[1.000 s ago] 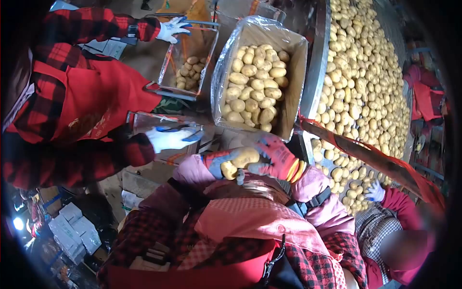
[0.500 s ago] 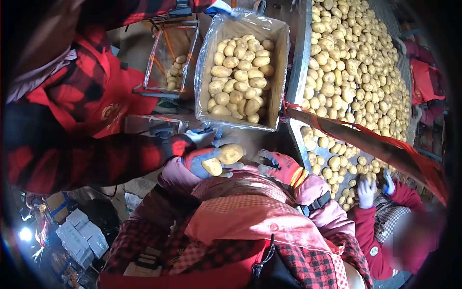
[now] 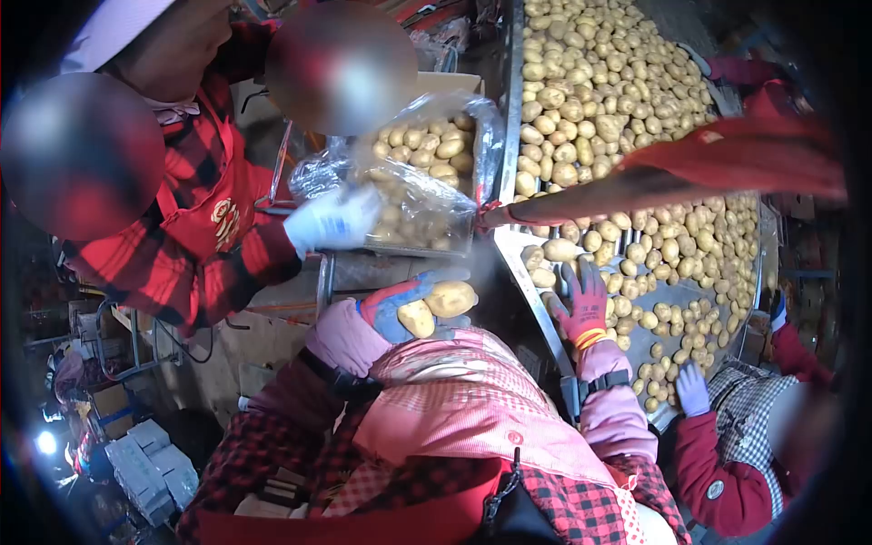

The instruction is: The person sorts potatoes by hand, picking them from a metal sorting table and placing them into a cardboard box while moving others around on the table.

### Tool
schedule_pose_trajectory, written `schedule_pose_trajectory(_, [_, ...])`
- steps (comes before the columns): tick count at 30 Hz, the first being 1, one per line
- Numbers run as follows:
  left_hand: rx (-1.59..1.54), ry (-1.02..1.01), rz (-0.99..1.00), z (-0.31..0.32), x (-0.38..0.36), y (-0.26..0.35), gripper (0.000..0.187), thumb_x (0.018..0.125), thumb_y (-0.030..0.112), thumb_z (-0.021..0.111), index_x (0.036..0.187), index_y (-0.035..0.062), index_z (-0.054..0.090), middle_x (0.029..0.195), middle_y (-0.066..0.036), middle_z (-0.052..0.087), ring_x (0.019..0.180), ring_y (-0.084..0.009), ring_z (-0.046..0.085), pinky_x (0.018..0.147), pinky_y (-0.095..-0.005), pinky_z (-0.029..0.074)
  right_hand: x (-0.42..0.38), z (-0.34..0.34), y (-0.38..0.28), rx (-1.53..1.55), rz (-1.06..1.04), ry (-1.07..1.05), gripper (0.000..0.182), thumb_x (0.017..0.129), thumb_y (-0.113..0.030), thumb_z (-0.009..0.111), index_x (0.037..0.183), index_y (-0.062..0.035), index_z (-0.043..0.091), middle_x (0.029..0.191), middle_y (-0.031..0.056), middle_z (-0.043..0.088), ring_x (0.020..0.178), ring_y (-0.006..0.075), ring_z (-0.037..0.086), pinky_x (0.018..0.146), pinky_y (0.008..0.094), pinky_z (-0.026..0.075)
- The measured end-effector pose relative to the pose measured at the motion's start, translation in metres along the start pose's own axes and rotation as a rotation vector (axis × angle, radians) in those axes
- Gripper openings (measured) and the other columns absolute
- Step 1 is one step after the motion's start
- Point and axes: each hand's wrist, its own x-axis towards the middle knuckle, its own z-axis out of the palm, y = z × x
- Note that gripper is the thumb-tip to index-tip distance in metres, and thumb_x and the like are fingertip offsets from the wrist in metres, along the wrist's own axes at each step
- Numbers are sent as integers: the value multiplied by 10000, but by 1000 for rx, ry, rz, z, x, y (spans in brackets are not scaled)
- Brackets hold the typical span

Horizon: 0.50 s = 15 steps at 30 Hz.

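Two potatoes (image 3: pixel 436 307) are held in the left hand (image 3: pixel 400 309), which wears a blue and red glove. The fingers are curled around them, and they are kept close to the chest, above a pink checked apron (image 3: pixel 472 409). One potato is bigger and lies on top; the smaller one sits just beside it, lower and to the left.

The right hand (image 3: pixel 583 304) wears a red glove. It is laid flat and open on the sorting table (image 3: pixel 527 263), with the fingers spread. Nothing is gripped by it. A few loose potatoes lie just beside its fingertips, and a big heap of potatoes (image 3: pixel 618 91) is spread over the table further up.

A box of potatoes (image 3: pixel 427 173) lined with a clear plastic bag is seen to the left of the table. The bag is touched by another person's white-gloved hand (image 3: pixel 334 221); that person is dressed in a red checked shirt and red apron. At the lower right, a third person's pale-gloved hand (image 3: pixel 692 391) is placed among the potatoes.
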Motion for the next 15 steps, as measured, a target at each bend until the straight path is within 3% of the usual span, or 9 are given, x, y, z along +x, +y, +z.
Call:
schedule_pose_trajectory(2, [171,24,33,8,8,-10,675,896,150,674,1471,54,333,1372,-122,504,1213,-251,539,1036,-444,459,-15,3,37,-117,-61,-83,694,807,-390,673,1430,-180,454,1490,154,356,1382,403,308,1131,530,241])
schedule_pose_trajectory(3, [327,35,62,12,11,-15,714,855,68,721,1462,54,346,1365,-109,512,1209,-221,538,1039,-415,458,-18,0,45,-119,-51,-12,671,817,-382,666,1420,-166,465,1480,156,367,1368,413,322,1123,534,249])
schedule_pose_trajectory(5, [551,28,130,24,11,-19,731,834,46,738,1456,46,353,1345,-104,530,1203,-199,543,1037,-384,452,-23,0,56,-90,165,145,637,825,-367,658,1398,-146,485,1464,177,374,1352,424,332,1109,545,261])
schedule_pose_trajectory(6, [621,15,159,26,12,-21,727,833,45,740,1451,40,358,1336,-103,540,1201,-191,545,1038,-371,447,-20,-13,51,-173,209,260,582,858,-310,639,1380,-101,488,1382,203,459,1278,413,434,1068,504,339])
schedule_pose_trajectory(9, [517,11,147,38,12,-26,715,832,47,740,1442,27,368,1334,-110,546,1195,-185,551,1037,-361,441,-18,-44,19,516,400,285,520,895,-264,620,1354,-54,497,1293,202,538,1185,364,535,1016,425,411])
schedule_pose_trajectory(11, [342,42,95,54,13,-19,712,828,37,739,1440,32,375,1346,-118,535,1204,-200,546,1041,-366,438,-20,-47,-14,1168,474,93,475,957,-290,564,1358,-48,486,1228,133,593,1101,283,586,963,366,459])
schedule_pose_trajectory(13, [-239,-110,-56,56,30,-16,613,908,216,678,1424,35,402,1351,-134,521,1209,-226,535,1041,-382,431,-17,-64,-53,1853,633,-179,520,1004,-394,513,1418,-90,433,1263,78,577,1116,197,575,964,340,467])
schedule_pose_trajectory(14, [-160,-66,18,60,34,-20,595,937,336,602,1414,35,416,1342,-138,524,1218,-222,522,1059,-388,407,-15,-69,-70,1986,465,-163,543,1004,-461,478,1427,-124,428,1277,77,571,1173,214,559,984,354,468])
schedule_pose_trajectory(15, [-74,-30,100,65,38,-23,616,965,457,527,1405,36,431,1334,-141,526,1228,-218,510,1077,-394,383,-15,-59,-74,2153,489,-185,573,999,-500,452,1450,-151,397,1310,73,560,1179,233,561,1007,385,456])
